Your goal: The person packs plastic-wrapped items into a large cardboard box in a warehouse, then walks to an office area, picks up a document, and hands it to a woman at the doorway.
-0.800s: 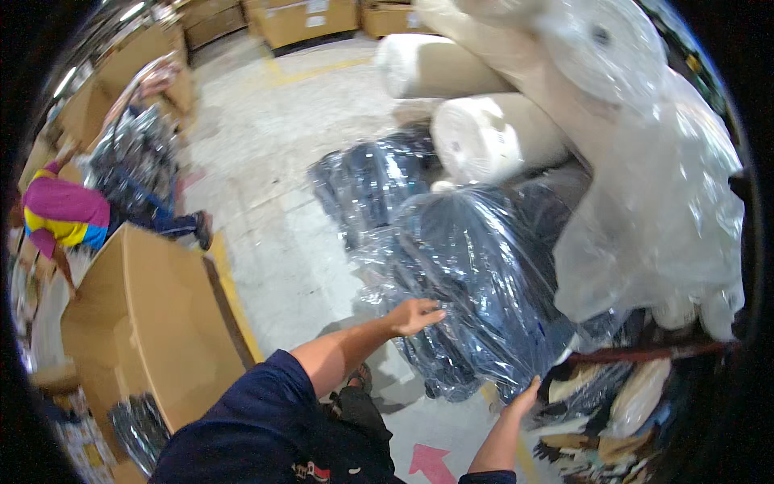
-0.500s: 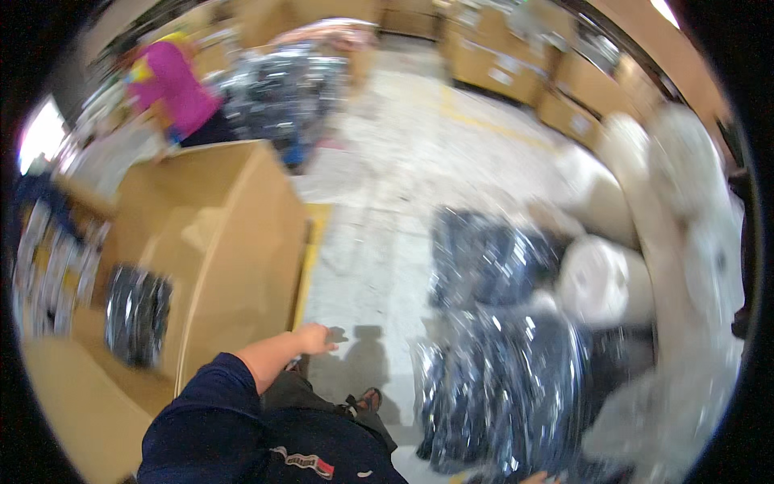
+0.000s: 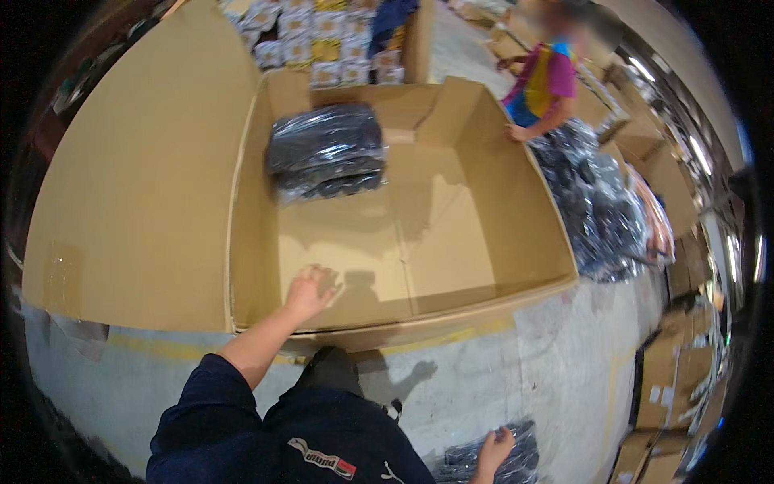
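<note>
My left hand (image 3: 310, 292) hovers over the near side of a large open cardboard box (image 3: 516, 306), its fingers apart and nothing in them. A dark bundle wrapped in clear plastic (image 3: 326, 149) lies inside, at the box's far left. Low on the right, my right hand (image 3: 496, 445) is open, with loosely bent fingers and no object visible in them. Behind it in the picture are more dark plastic-wrapped goods (image 3: 459, 461), cut off by the lower edge; whether the hand touches them I cannot tell.
A wide cardboard flap (image 3: 145, 185) spreads left of the box. Across its far right corner, a co-worker in a purple and yellow top (image 3: 542, 85) rests a hand on the rim. Beyond are small packages (image 3: 326, 36), a plastic-wrapped pile (image 3: 592, 202) and cartons (image 3: 665, 387).
My view has swung left, bringing the box from the left side to straight ahead. My left hand is now over the box, and more of my right hand shows. The co-worker appears at the upper right.
</note>
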A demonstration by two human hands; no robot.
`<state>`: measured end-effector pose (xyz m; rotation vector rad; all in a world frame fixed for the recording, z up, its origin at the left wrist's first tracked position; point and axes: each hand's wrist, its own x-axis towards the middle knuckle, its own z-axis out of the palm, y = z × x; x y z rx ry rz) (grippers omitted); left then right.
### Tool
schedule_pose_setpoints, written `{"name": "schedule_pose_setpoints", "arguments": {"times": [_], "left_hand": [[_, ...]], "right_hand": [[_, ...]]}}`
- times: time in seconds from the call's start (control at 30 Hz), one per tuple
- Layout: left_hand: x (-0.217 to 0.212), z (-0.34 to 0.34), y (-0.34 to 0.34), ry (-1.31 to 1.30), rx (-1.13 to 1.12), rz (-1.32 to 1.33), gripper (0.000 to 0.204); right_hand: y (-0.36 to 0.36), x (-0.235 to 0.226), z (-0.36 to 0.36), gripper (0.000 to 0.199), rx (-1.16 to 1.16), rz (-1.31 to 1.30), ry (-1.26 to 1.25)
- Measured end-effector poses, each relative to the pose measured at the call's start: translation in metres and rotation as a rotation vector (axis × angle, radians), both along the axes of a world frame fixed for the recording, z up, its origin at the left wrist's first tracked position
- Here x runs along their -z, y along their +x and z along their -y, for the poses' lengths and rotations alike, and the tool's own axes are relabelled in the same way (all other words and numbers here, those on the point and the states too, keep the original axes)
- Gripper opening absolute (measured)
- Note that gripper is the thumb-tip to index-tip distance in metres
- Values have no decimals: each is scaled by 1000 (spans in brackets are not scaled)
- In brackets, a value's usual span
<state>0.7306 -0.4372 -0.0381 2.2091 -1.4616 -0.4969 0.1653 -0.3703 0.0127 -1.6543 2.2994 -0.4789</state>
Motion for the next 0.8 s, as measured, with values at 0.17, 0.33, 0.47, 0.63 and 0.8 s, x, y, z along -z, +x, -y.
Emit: {"name": "schedule_pose_setpoints", "arguments": {"times": [0.17, 0.33, 0.47, 0.63, 0.8], "left_hand": [[-18, -27, 128, 279, -319, 343, 61], [-42, -16, 192, 368, -395, 497, 63], [-38, 4, 197, 593, -328, 447, 62], [-3, 7, 144, 492, -460, 163, 57], [29, -43, 38, 326, -557, -151, 58]], "right_hand": [[123, 10, 146, 31, -304, 70, 152], [205, -2, 253, 30, -564, 34, 230], [232, 2, 317, 28, -645, 63, 281], [223, 31, 367, 30, -592, 96, 452], [221, 77, 427, 34, -819, 107, 614]]}}
